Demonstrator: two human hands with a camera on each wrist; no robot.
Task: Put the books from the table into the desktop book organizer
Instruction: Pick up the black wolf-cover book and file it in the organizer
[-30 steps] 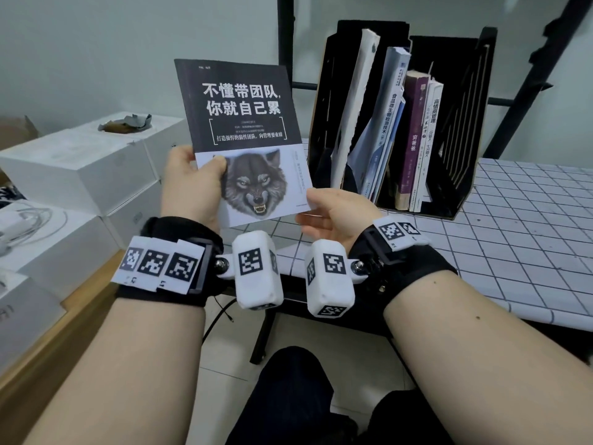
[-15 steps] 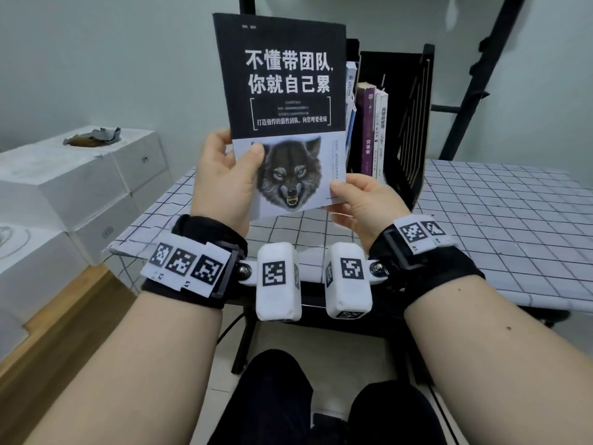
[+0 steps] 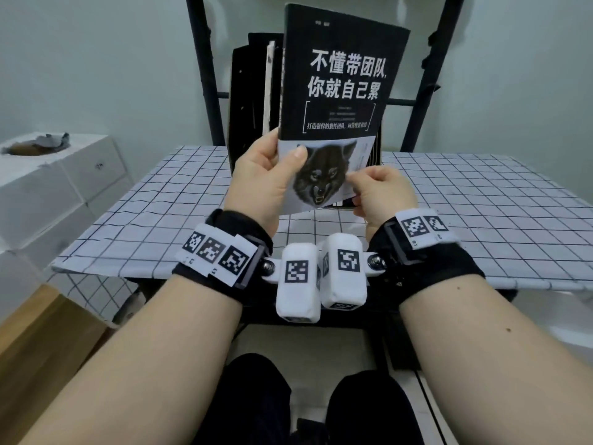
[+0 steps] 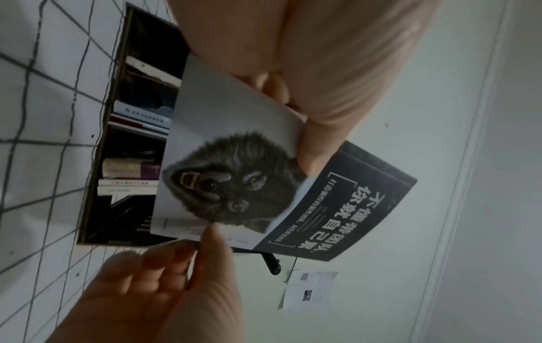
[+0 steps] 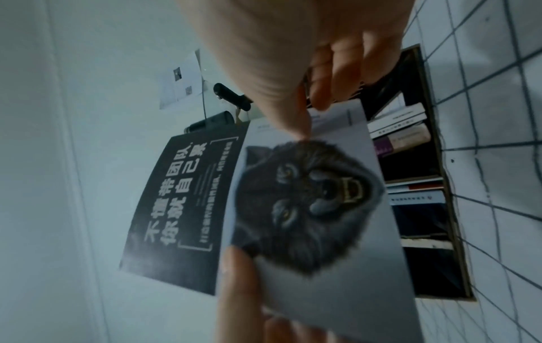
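Note:
I hold upright a book point(image 3: 340, 101) with a black cover, white Chinese title and a wolf's head. My left hand point(image 3: 269, 175) grips its lower left edge, thumb point(image 3: 300, 154) on the cover. My right hand point(image 3: 372, 184) pinches its lower right corner. The book hangs just in front of the black desktop organizer point(image 3: 245, 97) and hides most of it. The left wrist view shows the book point(image 4: 234, 185) in front of the organizer point(image 4: 117, 143), whose slots hold several books. In the right wrist view, the book point(image 5: 308, 208) is pinched by my right thumb and fingers point(image 5: 296, 120).
The table point(image 3: 481, 203) wears a white cloth with a black grid. White boxes point(image 3: 57, 178) are stacked at the left, beside a wooden surface point(image 3: 38, 342). Black metal posts point(image 3: 205, 75) rise behind the organizer. A paper sheet point(image 4: 310, 290) is stuck on the wall.
Both hands have carried the book up and to the right, from beside the organizer to right in front of it. The grips are unchanged.

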